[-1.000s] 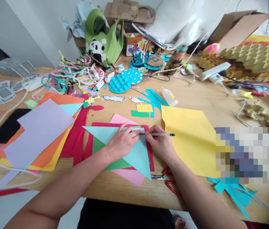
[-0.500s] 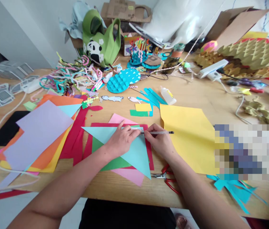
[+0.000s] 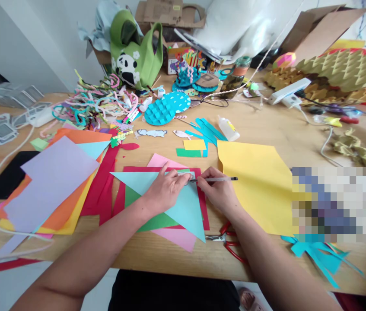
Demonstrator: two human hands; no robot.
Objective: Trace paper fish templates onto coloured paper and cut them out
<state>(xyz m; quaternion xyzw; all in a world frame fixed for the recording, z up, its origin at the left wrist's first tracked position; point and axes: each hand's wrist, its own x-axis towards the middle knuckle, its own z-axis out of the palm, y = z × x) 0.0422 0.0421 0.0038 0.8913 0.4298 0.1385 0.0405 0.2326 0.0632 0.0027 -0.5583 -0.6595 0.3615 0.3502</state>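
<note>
My right hand is closed around a slim grey pencil with a dark end, its tip pointing left at the paper. Spread on a light blue paper triangle, my left hand presses down with its fingers apart. A small pale cut-out lies at its fingertips, partly covered, so its shape is unclear. Under the triangle are a green sheet, a red sheet and a pink sheet. Red-handled scissors lie beside my right forearm.
A yellow sheet lies at right, with blue scraps near the edge. Coloured papers are stacked at left. Behind stand a glue bottle, fish cut-outs, pipe cleaners and a green panda bag.
The pencil in my right hand has shifted very slightly, and the view has moved a little. My left hand stays in place on the paper.
</note>
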